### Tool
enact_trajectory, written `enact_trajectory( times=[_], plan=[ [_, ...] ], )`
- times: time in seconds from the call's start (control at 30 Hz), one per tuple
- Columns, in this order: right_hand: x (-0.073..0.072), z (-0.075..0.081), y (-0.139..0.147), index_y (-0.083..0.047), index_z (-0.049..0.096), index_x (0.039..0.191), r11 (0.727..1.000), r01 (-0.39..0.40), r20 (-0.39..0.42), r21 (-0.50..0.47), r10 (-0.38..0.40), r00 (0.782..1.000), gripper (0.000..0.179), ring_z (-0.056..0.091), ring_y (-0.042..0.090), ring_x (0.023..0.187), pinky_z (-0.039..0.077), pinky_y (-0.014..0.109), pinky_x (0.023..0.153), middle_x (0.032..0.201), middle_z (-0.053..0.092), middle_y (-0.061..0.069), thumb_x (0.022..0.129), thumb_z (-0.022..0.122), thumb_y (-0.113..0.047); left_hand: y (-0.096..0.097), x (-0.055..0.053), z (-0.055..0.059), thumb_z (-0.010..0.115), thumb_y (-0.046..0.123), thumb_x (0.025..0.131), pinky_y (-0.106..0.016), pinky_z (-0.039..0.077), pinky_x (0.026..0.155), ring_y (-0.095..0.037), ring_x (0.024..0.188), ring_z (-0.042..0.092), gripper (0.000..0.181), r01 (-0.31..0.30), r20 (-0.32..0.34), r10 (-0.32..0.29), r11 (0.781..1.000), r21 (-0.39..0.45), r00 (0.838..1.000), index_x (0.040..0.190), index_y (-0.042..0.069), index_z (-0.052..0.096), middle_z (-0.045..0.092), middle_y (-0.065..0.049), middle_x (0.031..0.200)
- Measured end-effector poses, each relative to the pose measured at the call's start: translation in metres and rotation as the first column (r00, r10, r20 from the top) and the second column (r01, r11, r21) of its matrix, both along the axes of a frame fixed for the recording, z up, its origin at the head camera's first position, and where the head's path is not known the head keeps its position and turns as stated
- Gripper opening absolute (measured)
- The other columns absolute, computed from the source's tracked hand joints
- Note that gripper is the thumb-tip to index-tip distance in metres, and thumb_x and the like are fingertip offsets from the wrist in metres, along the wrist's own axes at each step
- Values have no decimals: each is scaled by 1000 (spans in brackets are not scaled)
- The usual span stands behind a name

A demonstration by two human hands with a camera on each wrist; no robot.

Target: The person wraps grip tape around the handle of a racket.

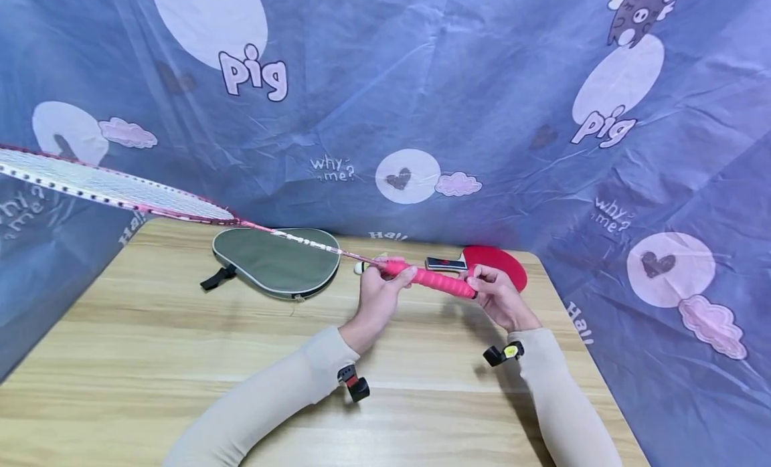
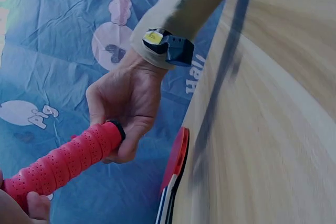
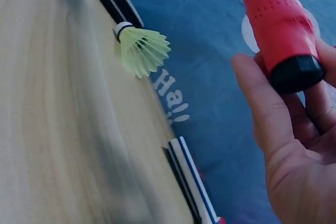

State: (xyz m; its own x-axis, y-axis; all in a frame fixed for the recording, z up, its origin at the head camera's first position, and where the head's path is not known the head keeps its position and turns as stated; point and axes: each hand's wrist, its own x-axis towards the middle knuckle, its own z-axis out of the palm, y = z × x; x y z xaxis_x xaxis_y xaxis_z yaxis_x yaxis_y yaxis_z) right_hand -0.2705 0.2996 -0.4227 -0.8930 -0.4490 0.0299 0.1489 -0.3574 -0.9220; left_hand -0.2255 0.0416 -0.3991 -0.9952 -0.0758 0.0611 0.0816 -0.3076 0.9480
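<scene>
A badminton racket (image 1: 307, 241) is held above the table, its strung head stretching off to the left edge of the head view. My left hand (image 1: 378, 298) grips the upper end of its pink wrapped handle (image 1: 442, 284), the thumb lying along the grip. At the other end my right hand (image 1: 501, 300) holds the handle's butt between thumb and fingers. The right wrist view shows the black end cap (image 3: 297, 73) within the fingers of that hand. Only part of the left hand (image 2: 16, 208) enters the left wrist view.
Behind the handle lies a red table tennis bat (image 1: 496, 265). A grey-green bat case (image 1: 277, 261) with a black strap rests at back left. Between them is a yellow shuttlecock (image 3: 144, 51), mostly hidden in the head view. A blue printed cloth (image 1: 337, 106) hangs behind the wooden table (image 1: 271, 360).
</scene>
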Motion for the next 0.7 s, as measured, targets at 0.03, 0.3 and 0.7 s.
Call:
enact_trajectory(
  times=[0.03,0.3,0.7],
  plan=[
    [0,1,2,-9,66,84,1000,-18,1,-11,18,1000,36,71,9,85,58,17,69,99,74,4,101,40,10,0,0,-1,73,4,89,-21,58,73,-7,75,65,30,-8,-8,8,1000,12,1000,115,-7,63,71,-19,103],
    [-2,3,8,-6,68,88,996,-63,16,-57,64,998,38,76,16,86,64,32,78,101,77,6,101,37,11,0,1,0,66,-6,90,-19,58,77,-4,87,67,30,47,-12,-45,992,116,999,118,-14,61,69,-29,117],
    [2,9,1,-10,65,84,996,91,34,6,-91,995,30,74,9,80,63,23,72,95,76,4,101,47,6,-2,4,2,63,-8,89,-27,59,93,-10,99,70,28,130,-34,-125,966,223,992,117,-9,59,75,-10,109]
  ],
)
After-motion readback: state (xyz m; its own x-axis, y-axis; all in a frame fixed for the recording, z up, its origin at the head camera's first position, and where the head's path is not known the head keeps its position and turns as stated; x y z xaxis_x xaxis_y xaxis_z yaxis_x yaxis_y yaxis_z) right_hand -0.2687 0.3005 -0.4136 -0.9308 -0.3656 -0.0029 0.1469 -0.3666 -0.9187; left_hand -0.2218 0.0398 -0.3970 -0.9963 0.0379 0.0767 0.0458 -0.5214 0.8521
